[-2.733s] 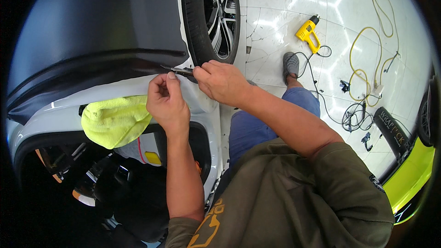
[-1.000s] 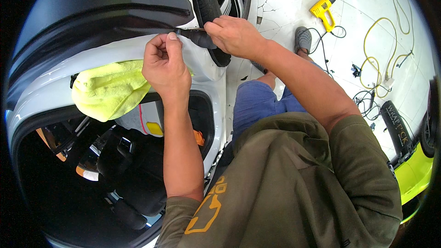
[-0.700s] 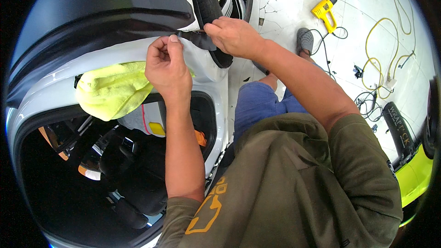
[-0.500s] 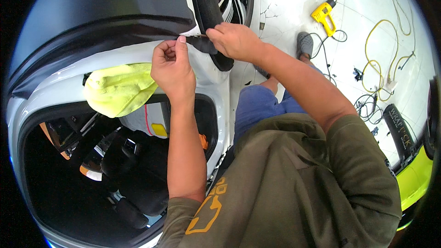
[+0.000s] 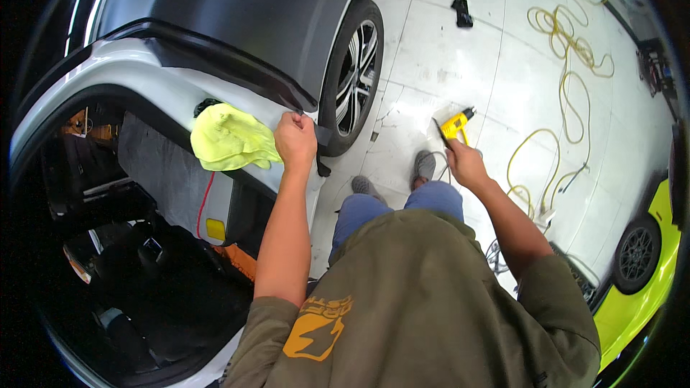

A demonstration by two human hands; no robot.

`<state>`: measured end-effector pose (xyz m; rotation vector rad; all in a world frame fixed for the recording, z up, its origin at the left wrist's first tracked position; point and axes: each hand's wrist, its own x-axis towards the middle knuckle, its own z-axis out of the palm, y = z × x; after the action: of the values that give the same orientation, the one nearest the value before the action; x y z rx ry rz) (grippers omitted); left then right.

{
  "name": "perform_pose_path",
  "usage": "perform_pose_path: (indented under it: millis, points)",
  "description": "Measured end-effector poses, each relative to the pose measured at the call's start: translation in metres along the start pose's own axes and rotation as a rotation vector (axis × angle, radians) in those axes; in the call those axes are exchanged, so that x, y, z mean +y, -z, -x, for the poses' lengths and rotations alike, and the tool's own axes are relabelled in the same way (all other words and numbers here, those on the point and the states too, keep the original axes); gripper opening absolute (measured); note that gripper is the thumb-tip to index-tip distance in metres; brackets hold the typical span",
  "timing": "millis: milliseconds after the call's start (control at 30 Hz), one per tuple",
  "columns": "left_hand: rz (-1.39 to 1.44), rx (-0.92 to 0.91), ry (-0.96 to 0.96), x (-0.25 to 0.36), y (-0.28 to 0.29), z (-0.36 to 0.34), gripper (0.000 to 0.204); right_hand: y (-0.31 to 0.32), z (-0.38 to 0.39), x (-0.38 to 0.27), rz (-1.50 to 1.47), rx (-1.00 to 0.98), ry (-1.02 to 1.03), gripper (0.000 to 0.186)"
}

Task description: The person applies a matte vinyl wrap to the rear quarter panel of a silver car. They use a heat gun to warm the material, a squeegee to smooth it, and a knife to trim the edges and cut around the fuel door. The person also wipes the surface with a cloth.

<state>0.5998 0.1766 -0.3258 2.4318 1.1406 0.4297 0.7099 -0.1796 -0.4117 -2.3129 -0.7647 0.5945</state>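
At the lower corner of the car's fender, by the front wheel point(image 5: 352, 75), my left hand point(image 5: 295, 140) is closed on the edge of a dark vinyl film point(image 5: 237, 68). A black flap of it sticks out beside my fingers. The film lies over the grey-black body panel, with white paint showing below its edge. Close to my left hand, a yellow-green cloth point(image 5: 233, 136) is bunched on the car. Out to the right, my right hand point(image 5: 467, 164) is closed round a thin dark tool point(image 5: 440, 133), its kind unclear. Beyond it, on the floor, lies a yellow heat gun point(image 5: 454, 126).
The open car window point(image 5: 136, 230) is at left, with the dark interior behind it. Yellow cable point(image 5: 568, 43) runs in loops over the white tiled floor point(image 5: 431, 50). A black scrap point(image 5: 462, 11) lies farther off. A lime-green car point(image 5: 647, 273) stands at right.
My right hand has pulled away from the film edge and swung out to the right with the dark tool. My left hand stays at the film. The whole view has shifted.
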Motion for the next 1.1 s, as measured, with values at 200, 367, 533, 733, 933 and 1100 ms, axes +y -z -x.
perform_pose_path:
  millis: [200, 367, 533, 733, 933, 1100]
  points:
    - [-0.108, -0.060, 0.007, 0.001, 0.012, -0.005, 0.022, 0.037, 0.019, 0.054, 0.053, 0.077, -0.219, 0.015]
    - [-0.154, -0.088, 0.018, -0.002, 0.008, -0.007, 0.022, 0.022, 0.047, 0.094, 0.042, 0.132, -0.273, 0.015]
    - [-0.223, -0.137, -0.099, 0.002, 0.018, -0.006, 0.025, 0.012, 0.082, 0.124, 0.072, 0.111, -0.346, 0.014]
    - [-0.189, -0.051, -0.208, -0.006, 0.008, -0.003, 0.022, 0.009, 0.097, 0.156, 0.148, 0.077, -0.374, 0.012]
    - [0.199, -0.021, -0.173, -0.022, 0.013, 0.006, 0.026, 0.015, 0.074, 0.158, 0.068, 0.166, -0.400, 0.013]
    - [0.986, -0.182, 0.244, -0.035, 0.028, 0.003, 0.020, 0.010, 0.066, 0.130, 0.037, 0.134, -0.379, 0.014]
